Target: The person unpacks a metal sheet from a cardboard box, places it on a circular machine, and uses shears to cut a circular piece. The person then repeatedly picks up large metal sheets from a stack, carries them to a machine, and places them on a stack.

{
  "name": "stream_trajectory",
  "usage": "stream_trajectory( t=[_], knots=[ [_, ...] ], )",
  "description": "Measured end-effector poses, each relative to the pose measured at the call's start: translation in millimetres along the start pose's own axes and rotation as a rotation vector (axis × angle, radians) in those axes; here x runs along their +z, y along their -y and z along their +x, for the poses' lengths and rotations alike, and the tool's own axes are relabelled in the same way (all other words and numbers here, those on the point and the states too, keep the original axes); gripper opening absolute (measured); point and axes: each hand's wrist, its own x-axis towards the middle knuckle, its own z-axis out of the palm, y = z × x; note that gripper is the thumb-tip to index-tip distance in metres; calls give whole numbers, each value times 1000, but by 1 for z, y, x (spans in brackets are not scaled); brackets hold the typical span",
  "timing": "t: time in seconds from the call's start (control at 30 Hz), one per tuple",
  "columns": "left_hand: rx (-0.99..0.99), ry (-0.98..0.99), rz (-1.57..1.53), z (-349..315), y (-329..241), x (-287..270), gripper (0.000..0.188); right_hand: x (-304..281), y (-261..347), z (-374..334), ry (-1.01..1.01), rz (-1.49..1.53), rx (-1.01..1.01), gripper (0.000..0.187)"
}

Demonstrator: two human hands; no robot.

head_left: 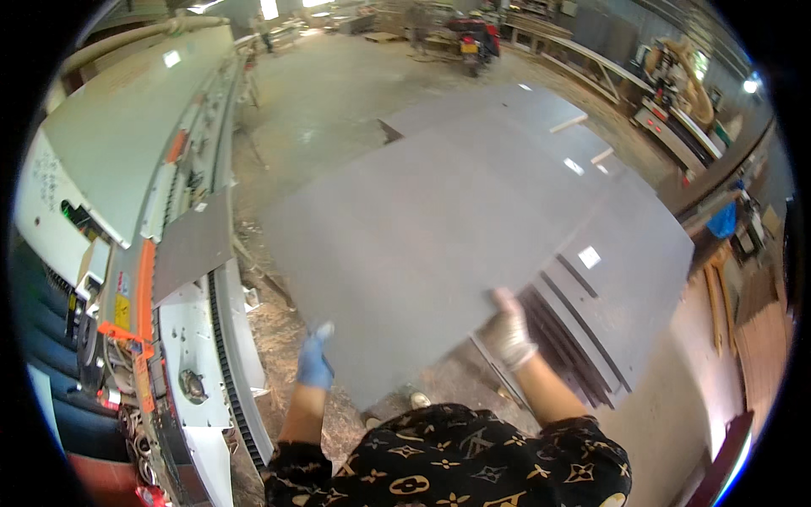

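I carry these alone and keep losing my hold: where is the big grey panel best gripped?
Probably by its near edge, hands wide apart, from the person's own side, as the left hand and right hand grip the grey panel now: it is broad, flat and thin.

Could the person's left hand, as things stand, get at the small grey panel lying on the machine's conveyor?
Probably not now: the left hand grips the near edge of the large grey board, while the small grey panel lies further left and ahead.

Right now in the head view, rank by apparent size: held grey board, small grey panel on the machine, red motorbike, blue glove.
1. Grey board, by far largest.
2. Small grey panel.
3. Blue glove and red motorbike look alike; the bike is far off, so no ranking.
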Motion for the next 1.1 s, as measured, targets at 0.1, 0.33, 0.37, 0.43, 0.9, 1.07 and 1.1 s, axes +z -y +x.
stream_trajectory(
  t=[0.1, 0.33, 0.37, 0.43, 0.9, 1.07, 1.1],
  knots=[
    [179, -116, -26, -88, -24, -32, 62, -54, 43, 29, -103, 169, -180, 63],
    [327, -432, -186, -273, -35, -83, 54, -68, 13, 0, 319, 58, -115, 53],
    [355, -445, -218, -301, -31, -92, 54, -69, -3, -1, 355, 27, -77, 55],
    [427, -457, -286, -361, -9, -116, 54, -55, -35, -12, 404, 43, 44, 55],
    [856, -1241, -401, -722, 222, -103, 61, 87, -240, -160, 668, -212, 564, 25],
    [918, -1307, -472, -751, 282, -100, 59, 113, -291, -166, 889, -316, 712, 42],
    [925, -1311, -483, -752, 289, -101, 58, 121, -296, -169, 937, -316, 749, 42]
  ],
)
